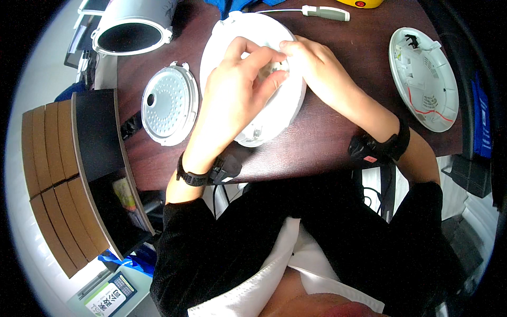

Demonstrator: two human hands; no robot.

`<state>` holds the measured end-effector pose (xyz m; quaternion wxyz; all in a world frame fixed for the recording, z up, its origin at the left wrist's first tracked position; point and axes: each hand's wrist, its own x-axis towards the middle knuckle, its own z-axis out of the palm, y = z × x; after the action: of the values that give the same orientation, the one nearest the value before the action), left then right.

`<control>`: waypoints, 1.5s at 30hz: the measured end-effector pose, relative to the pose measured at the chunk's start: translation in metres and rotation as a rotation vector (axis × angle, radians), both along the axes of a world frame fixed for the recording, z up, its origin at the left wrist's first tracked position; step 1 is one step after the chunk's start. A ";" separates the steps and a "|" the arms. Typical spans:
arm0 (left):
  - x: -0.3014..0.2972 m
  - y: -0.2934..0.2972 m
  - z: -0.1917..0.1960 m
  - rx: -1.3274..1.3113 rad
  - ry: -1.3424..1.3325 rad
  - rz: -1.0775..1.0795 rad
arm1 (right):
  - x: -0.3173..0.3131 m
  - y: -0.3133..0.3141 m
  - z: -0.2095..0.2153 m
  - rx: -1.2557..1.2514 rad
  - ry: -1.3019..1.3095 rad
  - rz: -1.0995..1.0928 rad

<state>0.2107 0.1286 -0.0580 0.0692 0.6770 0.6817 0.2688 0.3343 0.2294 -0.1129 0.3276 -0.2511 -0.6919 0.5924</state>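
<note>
A white oval plastic lid shell (219, 45) is tilted up on the dark brown table in front of me. My right hand (317, 61) grips its right rim, thumb on the inner face and fingers behind. My left hand (237, 79) reaches into the shell from the left, its thumb and fingers curled round a small part near the right side. What lies between those fingertips is mostly hidden by the hand. Left of the shell lies a grey round inner lid (169, 105) with many dimples and one dark hole.
A white oval cover (425, 79) with a red wire lies at the right. Beyond the shell is a screwdriver (327, 12) with a grey-green handle. A white cylindrical housing (132, 26) lies at the far left. Brown cartons (58, 142) stand beside the table.
</note>
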 end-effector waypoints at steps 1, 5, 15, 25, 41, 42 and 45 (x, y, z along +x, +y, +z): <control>-0.001 -0.001 -0.004 0.015 -0.040 0.006 | 0.000 0.001 0.000 0.008 0.019 -0.030; -0.005 -0.001 -0.010 0.052 -0.179 0.008 | 0.001 0.006 -0.001 -0.106 0.000 0.045; -0.022 -0.005 -0.011 0.057 -0.198 0.081 | 0.001 0.005 0.007 -0.282 0.154 -0.018; -0.020 -0.006 -0.012 0.092 -0.240 0.092 | 0.002 -0.001 0.008 -0.311 0.199 -0.042; -0.018 -0.009 -0.012 0.166 -0.271 0.096 | 0.003 0.001 0.010 -0.312 0.289 0.107; -0.018 -0.010 -0.013 0.177 -0.275 0.095 | 0.003 0.000 0.011 -0.319 0.287 0.119; -0.017 -0.011 -0.014 0.209 -0.285 0.097 | 0.003 -0.002 0.015 -0.332 0.275 0.132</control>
<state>0.1936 0.1174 -0.0719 0.0812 0.6020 0.6650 0.4345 0.3372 0.2278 -0.0983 0.3338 -0.1727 -0.5486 0.7469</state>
